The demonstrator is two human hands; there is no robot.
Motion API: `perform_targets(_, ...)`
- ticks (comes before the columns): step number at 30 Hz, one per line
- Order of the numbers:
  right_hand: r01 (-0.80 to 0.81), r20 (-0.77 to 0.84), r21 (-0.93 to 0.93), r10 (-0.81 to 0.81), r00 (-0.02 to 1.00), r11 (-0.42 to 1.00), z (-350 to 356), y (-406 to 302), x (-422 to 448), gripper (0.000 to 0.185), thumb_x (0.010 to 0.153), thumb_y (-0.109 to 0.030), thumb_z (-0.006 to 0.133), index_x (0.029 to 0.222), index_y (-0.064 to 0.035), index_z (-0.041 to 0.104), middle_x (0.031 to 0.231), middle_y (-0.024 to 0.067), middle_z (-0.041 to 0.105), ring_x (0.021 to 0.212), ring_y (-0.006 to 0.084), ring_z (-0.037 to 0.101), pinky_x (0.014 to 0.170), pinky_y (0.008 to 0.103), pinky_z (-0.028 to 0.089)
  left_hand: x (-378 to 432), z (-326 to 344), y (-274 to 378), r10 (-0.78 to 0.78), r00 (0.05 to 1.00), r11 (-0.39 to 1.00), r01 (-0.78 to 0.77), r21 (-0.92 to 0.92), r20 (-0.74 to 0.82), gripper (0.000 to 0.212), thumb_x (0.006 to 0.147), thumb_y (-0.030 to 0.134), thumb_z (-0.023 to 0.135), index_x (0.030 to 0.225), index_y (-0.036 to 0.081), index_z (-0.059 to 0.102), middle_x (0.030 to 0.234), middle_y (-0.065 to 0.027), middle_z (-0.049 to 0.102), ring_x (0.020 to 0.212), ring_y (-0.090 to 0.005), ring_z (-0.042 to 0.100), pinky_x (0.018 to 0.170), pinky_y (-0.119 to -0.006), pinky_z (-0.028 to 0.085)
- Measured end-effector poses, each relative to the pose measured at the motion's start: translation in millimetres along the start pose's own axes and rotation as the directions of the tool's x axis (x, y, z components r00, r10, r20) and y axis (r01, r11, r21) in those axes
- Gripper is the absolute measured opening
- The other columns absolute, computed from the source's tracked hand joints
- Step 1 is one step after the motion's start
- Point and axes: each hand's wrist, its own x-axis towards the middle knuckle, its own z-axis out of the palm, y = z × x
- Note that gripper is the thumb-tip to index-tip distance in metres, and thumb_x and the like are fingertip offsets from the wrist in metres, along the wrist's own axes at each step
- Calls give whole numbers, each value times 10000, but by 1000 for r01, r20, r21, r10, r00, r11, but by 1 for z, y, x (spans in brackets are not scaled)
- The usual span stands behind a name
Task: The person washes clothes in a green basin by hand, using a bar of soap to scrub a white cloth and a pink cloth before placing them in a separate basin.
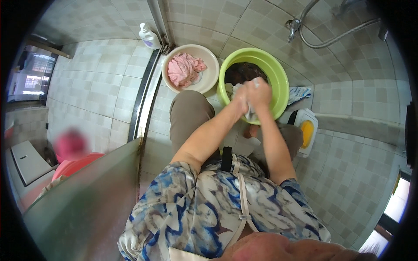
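Both hands are over the near half of a lime-green plastic basin (281, 81). My left hand (242, 100) and my right hand (260, 93) press together around a wet white cloth (250, 114), part of which hangs below them. Dark wet fabric (243, 71) lies in the basin, with some pale cloth (229, 89) at its left side. To the left, a cream basin (211, 70) holds crumpled pink patterned fabric (184, 68).
A white pump bottle (149, 37) stands by the metal door track (147, 101). A blue-and-white packet (298, 94) and a white container with a yellow part (306, 133) are at the right. Frosted glass (88, 199) rises lower left; a shower hose (329, 44) hangs on the wall.
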Motion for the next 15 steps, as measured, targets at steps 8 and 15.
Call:
perform_targets(8,258,-26,158,-257,966,953,-3,-40,-40,218,704,-262,593,775,-56,585,688,236,581,698,450,564,599,494,451,20,-33,0,262,960,876,-193,443,-100,219,887,225,467,969,76,605,855,-81,624,767,-210,605,674,-356,489)
perform_targets(15,-23,-52,32,25,998,999,-11,25,15,268,774,-294,514,772,-35,584,761,243,603,698,437,573,637,500,453,-15,23,10,-138,988,978,125,-166,-66,237,883,268,498,969,64,583,840,-56,604,765,-202,594,709,-363,489)
